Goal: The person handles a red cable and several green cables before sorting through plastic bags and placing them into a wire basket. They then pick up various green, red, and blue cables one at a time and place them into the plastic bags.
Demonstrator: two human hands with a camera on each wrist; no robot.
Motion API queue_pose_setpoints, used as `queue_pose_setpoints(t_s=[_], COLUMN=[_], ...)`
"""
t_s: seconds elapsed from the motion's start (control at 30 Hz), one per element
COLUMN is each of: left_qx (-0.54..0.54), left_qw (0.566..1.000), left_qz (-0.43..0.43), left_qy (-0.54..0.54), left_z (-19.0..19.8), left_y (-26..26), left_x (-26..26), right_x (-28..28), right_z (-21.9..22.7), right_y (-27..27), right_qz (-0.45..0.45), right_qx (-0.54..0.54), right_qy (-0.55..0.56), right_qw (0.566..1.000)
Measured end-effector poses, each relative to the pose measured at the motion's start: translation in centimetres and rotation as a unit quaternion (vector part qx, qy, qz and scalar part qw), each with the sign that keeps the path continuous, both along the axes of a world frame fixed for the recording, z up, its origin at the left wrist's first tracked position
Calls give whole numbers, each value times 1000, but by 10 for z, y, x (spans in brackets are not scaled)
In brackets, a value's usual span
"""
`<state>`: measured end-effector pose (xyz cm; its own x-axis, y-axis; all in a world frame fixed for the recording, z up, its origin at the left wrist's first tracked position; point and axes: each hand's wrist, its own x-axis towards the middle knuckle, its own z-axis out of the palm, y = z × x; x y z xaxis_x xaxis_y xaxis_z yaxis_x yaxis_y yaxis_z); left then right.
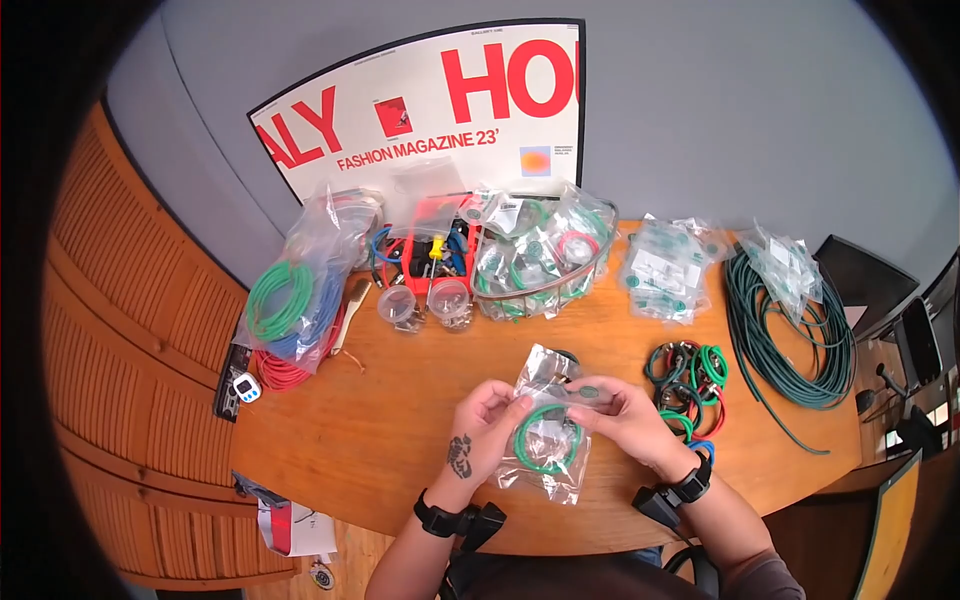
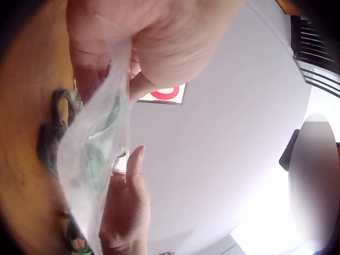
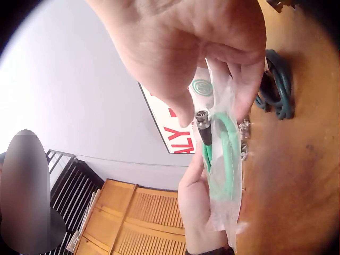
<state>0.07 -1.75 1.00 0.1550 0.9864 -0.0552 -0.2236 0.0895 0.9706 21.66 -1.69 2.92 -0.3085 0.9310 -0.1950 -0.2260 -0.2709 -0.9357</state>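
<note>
A clear plastic bag (image 1: 562, 488) with a coiled green cable (image 1: 548, 470) inside is held up between both hands over the front of the table. My left hand (image 1: 482, 428) pinches its upper left side between thumb and fingers. At the upper right, my right hand (image 1: 632, 420) grips the bag close to a round green logo. In the right wrist view a metal-tipped cable connector (image 3: 202, 119) shows at the bag's edge, near the right thumb. Seen from the left wrist, the bag (image 2: 87, 154) hangs edge-on below the left hand.
Just beyond the hands lies a dark cable coil (image 3: 279, 85). On the right are short cables with connectors (image 1: 685, 375), a large dark green cable coil (image 1: 735, 320) and flat bags (image 1: 665, 270). A basket of bagged cables (image 1: 540, 295), plastic cups (image 1: 398, 308) and bagged coils (image 1: 280, 300) line the back and left.
</note>
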Motion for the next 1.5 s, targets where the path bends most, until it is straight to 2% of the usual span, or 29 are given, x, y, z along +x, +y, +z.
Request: queue_pose_setpoints(t_s=[0.17, 0.27, 0.33, 0.5, 0.57, 0.6, 0.7, 0.77, 0.87, 0.93, 0.97, 1.03, 1.1, 1.2, 1.33, 1.4, 1.5], left_qx=[23, 49, 69, 55, 38, 29, 27, 36, 14, 45, 47, 20, 19, -16, 2, 2, -7], left_qw=[999, 997, 993, 992, 993, 996, 997, 996, 998, 998, 998, 989, 986, 973, 967, 966, 964], left_qz=[20, 9, -28, -45, -47, -27, 13, 31, 30, -29, -29, -139, -153, -182, -207, -227, -229], left_qy=[36, 55, 88, 107, 99, 79, 66, 75, 58, 25, 26, 49, 64, 141, 151, 122, 135], left_z=[10, 16, 20, 29, 31, 32, 26, 19, 16, 17, 20, 29, 27, 29, 31, 38, 50], left_y=[1, 2, 3, 3, 0, -1, -1, 1, 2, 1, 0, -1, -4, -3, 4, 6, 10], left_x=[9, 8, 7, 12, 17, 21, 22, 21, 19, 17, 18, 19, 18, 21, 23, 25, 29], right_x=[6, 10, 15, 16, 14, 13, 8, 4, 6, 8, 9, 9, 11, 12, 10, 9, 14], right_z=[-16, -12, -12, -11, -3, -4, -5, -3, -5, -13, -15, -9, -15, -17, -20, -2, 10], right_y=[1, 0, 1, 0, -3, -3, -6, -9, -13, -18, -18, -22, -24, -26, -26, -30, -32], right_qz=[13, 10, 11, -13, -52, -54, -72, -72, -64, -77, -90, -100, -113, -95, -104, -109, -79], right_qx=[15, 12, 9, 9, 72, 72, 60, 26, 31, 46, 58, 42, 66, 84, 104, 57, 14], right_qy=[11, 47, 54, 58, -75, -75, -13, 122, 69, 52, 34, 31, -2, 10, 2, 77, 121], right_qw=[1000, 999, 998, 998, 993, 993, 995, 990, 995, 995, 994, 994, 991, 992, 989, 989, 989])
